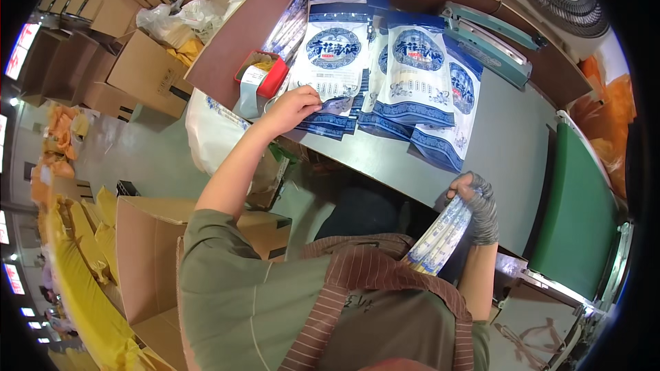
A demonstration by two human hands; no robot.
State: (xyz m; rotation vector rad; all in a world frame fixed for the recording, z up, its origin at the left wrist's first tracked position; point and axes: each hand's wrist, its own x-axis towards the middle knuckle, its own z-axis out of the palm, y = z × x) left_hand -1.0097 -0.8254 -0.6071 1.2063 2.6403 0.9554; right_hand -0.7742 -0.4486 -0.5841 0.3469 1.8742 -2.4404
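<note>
My left hand reaches across to the lower left part of a white and blue printed pouch, its fingers curled closed on the pouch near the bottom edge. More such pouches lie under and beside it, with another pouch on top of the stack to the right. In a grey fingerless glove, my right hand is closed round a bundle of chopsticks in blue and white patterned sleeves. That bundle slants down over the table's front edge, close to my apron.
A red box and more patterned sleeves sit at the table's left. Behind the pouches lies a teal bar sealer. To the right runs a green conveyor belt. Cardboard boxes and yellow sacks stand at my left.
</note>
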